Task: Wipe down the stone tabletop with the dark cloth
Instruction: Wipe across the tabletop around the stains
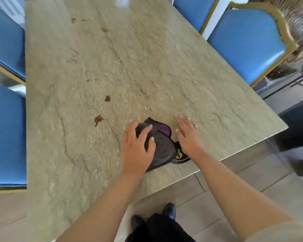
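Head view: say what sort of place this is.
Probably a dining room: a large stone table with blue padded chairs drawn up along both sides, over a tiled floor. Brown stains on the top could be food.

The only mark with any shape to it is a yellow figure on the dark cloth, near its corner closest to the right hand. It looks like a "3" or "8" above a curved yellow line, too blurred to read for certain.
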A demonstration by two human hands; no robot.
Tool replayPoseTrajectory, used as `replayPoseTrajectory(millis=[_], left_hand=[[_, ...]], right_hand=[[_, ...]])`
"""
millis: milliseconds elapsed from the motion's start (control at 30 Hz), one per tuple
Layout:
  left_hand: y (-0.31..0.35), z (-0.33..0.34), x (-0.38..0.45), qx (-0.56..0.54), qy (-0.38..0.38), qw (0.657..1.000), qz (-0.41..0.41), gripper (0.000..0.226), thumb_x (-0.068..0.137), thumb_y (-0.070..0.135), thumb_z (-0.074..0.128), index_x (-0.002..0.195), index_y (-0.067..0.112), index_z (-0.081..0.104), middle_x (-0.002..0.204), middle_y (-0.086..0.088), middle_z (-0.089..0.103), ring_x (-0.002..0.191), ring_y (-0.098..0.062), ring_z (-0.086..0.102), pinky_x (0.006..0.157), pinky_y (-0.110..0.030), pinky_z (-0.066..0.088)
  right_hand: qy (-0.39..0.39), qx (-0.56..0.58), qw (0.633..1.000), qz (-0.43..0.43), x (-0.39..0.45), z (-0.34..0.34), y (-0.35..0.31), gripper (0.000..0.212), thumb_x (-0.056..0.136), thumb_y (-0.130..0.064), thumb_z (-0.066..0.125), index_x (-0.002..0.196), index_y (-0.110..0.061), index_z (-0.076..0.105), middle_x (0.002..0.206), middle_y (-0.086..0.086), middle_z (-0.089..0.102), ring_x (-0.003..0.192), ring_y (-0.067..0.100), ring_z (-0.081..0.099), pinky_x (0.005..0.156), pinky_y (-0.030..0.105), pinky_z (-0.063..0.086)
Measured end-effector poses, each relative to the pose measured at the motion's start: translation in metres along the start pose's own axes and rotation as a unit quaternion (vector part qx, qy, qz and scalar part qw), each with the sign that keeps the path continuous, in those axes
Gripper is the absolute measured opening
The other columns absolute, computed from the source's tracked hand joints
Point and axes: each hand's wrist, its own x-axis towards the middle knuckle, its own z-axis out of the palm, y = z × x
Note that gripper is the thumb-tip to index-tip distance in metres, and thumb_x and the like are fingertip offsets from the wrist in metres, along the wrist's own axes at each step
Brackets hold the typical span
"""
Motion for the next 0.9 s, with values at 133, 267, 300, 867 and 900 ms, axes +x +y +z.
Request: replayPoseTrajectory(millis=[133,267,300,867,900], left_hand=[[0.013,0.034,-0.002,0.178,-0.106,0.977,0.046,0.068,0.089,0.068,0.031,0.149,0.035,0.03,0.162,-0.008,0.012,0.149,-0.038,-0.002,0.119,-0.055,0.005],[-0.013,0.032,0.056,0.197,-0.138,0.969,0.061,0.068,0.087,0.073,0.028,0.149,0.044,0.025,0.164,-0.003,0.002,0.149,-0.035,-0.008,0.119,-0.056,0.003],[-0.015,0.03,0.071,0.2,-0.152,0.967,0.048,0.067,0.087,0.073,0.027,0.149,0.046,0.023,0.164,-0.001,-0.001,0.148,-0.034,-0.01,0.119,-0.056,0.002],[-0.073,-0.039,-0.018,0.214,-0.174,0.96,0.046,0.064,0.087,0.071,0.028,0.147,0.053,0.015,0.163,0.01,-0.003,0.149,-0.02,-0.014,0.119,-0.054,0.006],[-0.072,-0.037,-0.01,0.219,-0.168,0.961,0.0,0.064,0.087,0.072,0.023,0.147,0.054,0.013,0.163,0.012,-0.007,0.148,-0.019,-0.017,0.12,-0.052,0.002]], right_hand=[[0.024,-0.067,0.997,-0.03,-0.002,0.011,0.015,0.051,0.102,-0.014,0.032,0.152,-0.02,0.024,0.161,-0.008,0.013,0.148,0.007,-0.005,0.12,0.029,-0.008],[0.059,-0.084,0.994,-0.037,-0.001,0.016,0.017,0.049,0.102,-0.015,0.031,0.151,-0.022,0.027,0.16,-0.009,0.016,0.148,0.007,-0.001,0.119,0.027,-0.008],[0.059,-0.089,0.993,-0.038,-0.001,0.016,0.018,0.049,0.103,-0.016,0.03,0.151,-0.022,0.026,0.16,-0.009,0.016,0.148,0.008,-0.001,0.119,0.027,-0.009],[0.05,-0.12,0.99,-0.054,-0.023,0.062,-0.027,0.052,0.098,-0.018,0.038,0.149,-0.016,0.03,0.162,0.008,0.01,0.149,0.023,-0.005,0.12,0.042,-0.007],[0.066,-0.122,0.989,-0.048,-0.023,0.065,-0.028,0.051,0.098,-0.018,0.039,0.148,-0.016,0.031,0.161,0.008,0.012,0.15,0.023,-0.003,0.12,0.043,-0.006]])
